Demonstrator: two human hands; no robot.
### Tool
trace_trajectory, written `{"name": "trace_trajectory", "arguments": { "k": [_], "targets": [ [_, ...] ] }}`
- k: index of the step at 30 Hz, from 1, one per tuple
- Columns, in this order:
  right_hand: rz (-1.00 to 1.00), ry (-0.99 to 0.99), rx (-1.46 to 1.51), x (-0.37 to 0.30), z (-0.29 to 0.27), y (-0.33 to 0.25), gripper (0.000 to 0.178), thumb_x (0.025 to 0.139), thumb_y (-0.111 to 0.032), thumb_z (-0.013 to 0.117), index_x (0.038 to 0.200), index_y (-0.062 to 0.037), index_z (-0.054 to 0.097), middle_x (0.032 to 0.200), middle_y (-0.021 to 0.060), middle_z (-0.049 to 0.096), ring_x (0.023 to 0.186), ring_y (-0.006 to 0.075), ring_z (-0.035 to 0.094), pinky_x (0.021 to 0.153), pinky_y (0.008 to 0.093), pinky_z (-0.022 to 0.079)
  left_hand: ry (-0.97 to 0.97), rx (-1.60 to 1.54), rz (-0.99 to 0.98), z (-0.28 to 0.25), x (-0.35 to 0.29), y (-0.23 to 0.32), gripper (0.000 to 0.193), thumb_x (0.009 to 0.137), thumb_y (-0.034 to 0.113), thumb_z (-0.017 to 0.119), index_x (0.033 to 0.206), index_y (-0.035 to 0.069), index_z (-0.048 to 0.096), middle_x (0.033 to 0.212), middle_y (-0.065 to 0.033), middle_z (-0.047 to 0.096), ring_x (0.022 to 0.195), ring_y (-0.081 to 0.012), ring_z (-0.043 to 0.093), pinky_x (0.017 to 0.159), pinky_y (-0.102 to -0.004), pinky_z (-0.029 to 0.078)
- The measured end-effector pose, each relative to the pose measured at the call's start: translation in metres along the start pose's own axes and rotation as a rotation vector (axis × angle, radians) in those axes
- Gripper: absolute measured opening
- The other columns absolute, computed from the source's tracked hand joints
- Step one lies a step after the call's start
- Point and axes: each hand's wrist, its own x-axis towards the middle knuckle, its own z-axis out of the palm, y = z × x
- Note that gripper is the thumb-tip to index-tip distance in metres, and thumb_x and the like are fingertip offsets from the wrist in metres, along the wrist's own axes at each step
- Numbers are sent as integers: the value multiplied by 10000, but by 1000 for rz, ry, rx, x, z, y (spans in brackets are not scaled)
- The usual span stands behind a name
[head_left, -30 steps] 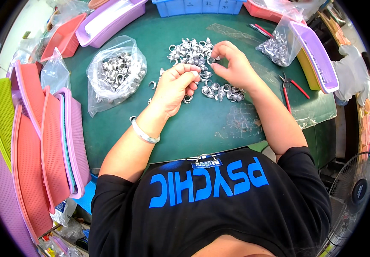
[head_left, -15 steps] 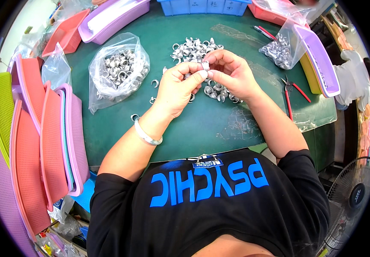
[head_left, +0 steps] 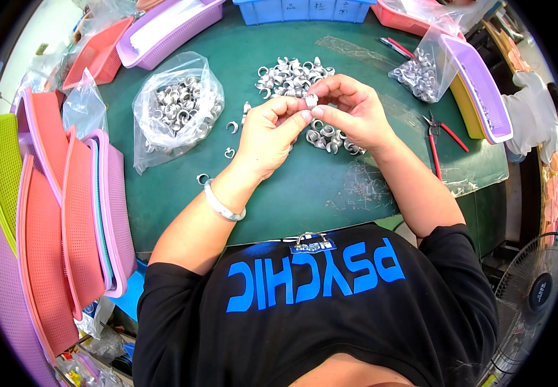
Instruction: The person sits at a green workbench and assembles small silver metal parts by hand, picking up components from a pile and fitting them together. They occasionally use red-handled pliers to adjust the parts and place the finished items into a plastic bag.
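Above the green table (head_left: 304,187), my left hand (head_left: 267,132) and my right hand (head_left: 351,109) meet fingertip to fingertip on one small silver metal ring (head_left: 310,100). Both hands pinch it together. A loose pile of the same silver rings (head_left: 290,76) lies just beyond the hands, and a smaller cluster (head_left: 330,137) sits under my right hand. A few single rings (head_left: 230,127) lie to the left of my left hand. I wear a white bracelet (head_left: 222,204) on the left wrist.
A clear bag of rings (head_left: 177,106) lies at the left, another bag (head_left: 417,74) at the right beside a purple tray (head_left: 477,87). Red-handled pliers (head_left: 439,132) lie at the right. Stacked pink, purple and green baskets (head_left: 66,213) line the left edge. A fan (head_left: 534,293) stands lower right.
My hands rose off the ring pile and came together; they now hold one ring between them, a little nearer to me than before.
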Motion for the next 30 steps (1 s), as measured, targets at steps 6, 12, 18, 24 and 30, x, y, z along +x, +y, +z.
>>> {"name": "trace_trajectory", "arguments": {
  "k": [6,12,18,24,30],
  "targets": [
    [-105,9,-100,1,1,0,179,768,-29,635,932,5,573,873,25,581,771,86,539,710,232,457,-7,-53,-75,-2,0,1,123,826,112,589,914,27,604,696,23,534,559,-31,424,485,-173,330],
    [-167,7,-176,2,1,3,198,749,-11,643,933,3,573,873,20,580,765,85,530,706,227,447,1,-88,-120,-4,0,2,130,844,134,555,907,33,607,696,22,534,552,-31,408,485,-171,316],
    [-199,8,-245,1,0,2,207,729,2,644,924,-6,575,867,20,579,769,87,524,713,230,440,9,-77,-121,-2,-1,4,133,842,144,558,901,37,611,694,20,536,551,-30,411,486,-171,318],
    [-240,2,-303,2,1,1,213,716,5,648,915,-8,573,860,25,577,766,100,519,709,239,434,15,-63,-122,-3,-1,3,143,836,142,564,915,34,615,696,19,540,553,-33,422,487,-173,325],
    [-276,0,-333,2,1,1,207,713,12,642,906,-12,571,847,31,571,759,113,514,700,246,428,6,-48,-100,-3,-1,2,143,827,141,589,919,35,615,706,20,552,560,-32,438,489,-168,335]
  ]
}}
